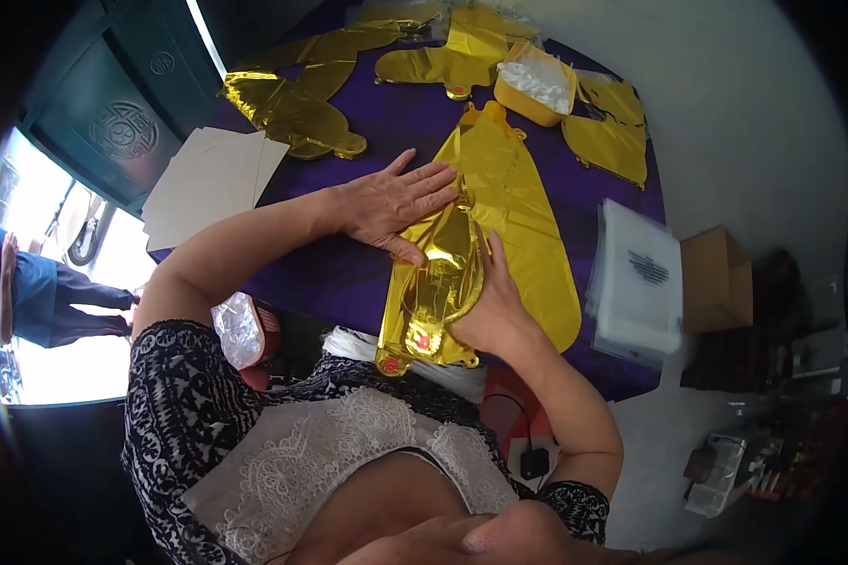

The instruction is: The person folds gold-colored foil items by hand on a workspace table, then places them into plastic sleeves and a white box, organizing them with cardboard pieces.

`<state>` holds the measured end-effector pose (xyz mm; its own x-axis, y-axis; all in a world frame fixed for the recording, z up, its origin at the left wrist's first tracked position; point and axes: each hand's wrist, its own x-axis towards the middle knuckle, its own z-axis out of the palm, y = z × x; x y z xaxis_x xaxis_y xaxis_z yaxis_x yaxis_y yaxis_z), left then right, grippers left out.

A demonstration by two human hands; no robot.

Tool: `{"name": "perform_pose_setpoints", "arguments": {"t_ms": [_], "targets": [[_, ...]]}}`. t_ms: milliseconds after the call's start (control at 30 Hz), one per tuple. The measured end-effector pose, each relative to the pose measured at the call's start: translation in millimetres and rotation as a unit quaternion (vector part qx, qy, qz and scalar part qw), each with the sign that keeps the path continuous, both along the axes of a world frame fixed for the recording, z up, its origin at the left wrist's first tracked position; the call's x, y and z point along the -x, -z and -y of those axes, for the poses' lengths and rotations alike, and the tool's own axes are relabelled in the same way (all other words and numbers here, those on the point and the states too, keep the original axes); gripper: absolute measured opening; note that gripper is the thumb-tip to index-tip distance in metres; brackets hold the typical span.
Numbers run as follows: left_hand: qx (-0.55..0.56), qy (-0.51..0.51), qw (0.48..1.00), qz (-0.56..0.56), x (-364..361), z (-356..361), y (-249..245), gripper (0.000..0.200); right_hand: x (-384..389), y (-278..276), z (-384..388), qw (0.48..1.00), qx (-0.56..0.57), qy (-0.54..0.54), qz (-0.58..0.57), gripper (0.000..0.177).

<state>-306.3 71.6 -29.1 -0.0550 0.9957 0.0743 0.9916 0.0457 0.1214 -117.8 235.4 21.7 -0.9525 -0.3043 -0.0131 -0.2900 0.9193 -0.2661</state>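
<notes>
At far left, a person in blue trousers (47, 301) stands in bright daylight outside, while white card sheets (207, 174) lie at the edge of a purple-covered desk (410, 118). The left hand (396, 202) lies open and flat, fingers spread, pressing down on a deflated gold foil balloon (443, 282) that sits near the desk's front edge, on top of a larger flat gold sheet (523, 188). The right hand (485, 306) curls round the balloon's right edge, thumb raised, gripping it there. The foil looks thin, light and slippery, likely to crease at any pinch, so a flat palm and a hold along the edges seem safest. Further right sit a yellow tray (518, 99), a stack of clear bags (636, 278) and a cardboard box (716, 278).
</notes>
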Motion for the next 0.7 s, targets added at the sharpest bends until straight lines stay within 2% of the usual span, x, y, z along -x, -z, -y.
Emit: {"name": "perform_pose_setpoints", "arguments": {"t_ms": [33,133,233,333,367,500,600,700], "targets": [[-0.001,0.0,1.0,-0.003,-0.8,1.5,0.4,0.115,-2.1,-8.0,-1.8,1.0,-0.003,0.013,-0.001,0.065],[0.0,0.0,1.0,-0.004,0.9,0.4,2.7,0.115,3.1,-18.0,-41.3,0.992,-0.126,0.001,0.02,0.059],[-0.003,0.0,1.0,0.001,2.9,-1.0,5.7,0.116,1.1,-42.9,-57.7,0.99,-0.043,0.123,-0.056,0.059],[-0.009,0.003,1.0,0.002,3.9,-1.1,7.6,0.117,-4.7,-31.0,-36.6,0.993,0.067,0.065,-0.076,0.055],[-0.012,0.004,1.0,0.001,3.7,-0.8,8.6,0.117,-6.4,-24.4,-26.8,0.996,0.039,0.02,-0.083,0.06],[-0.009,-0.004,1.0,-0.003,-0.3,-2.9,10.2,0.117,-18.2,3.4,-6.1,0.999,-0.026,-0.022,-0.042,0.069],[-0.036,-0.008,0.999,0.036,0.8,-2.1,13.6,0.111,-20.9,20.7,-6.2,0.997,-0.066,-0.025,-0.029,0.076],[-0.016,-0.047,0.991,0.124,1.0,-6.0,8.7,0.101,-21.0,19.0,-5.5,0.997,-0.074,-0.025,-0.025,0.077]]}}
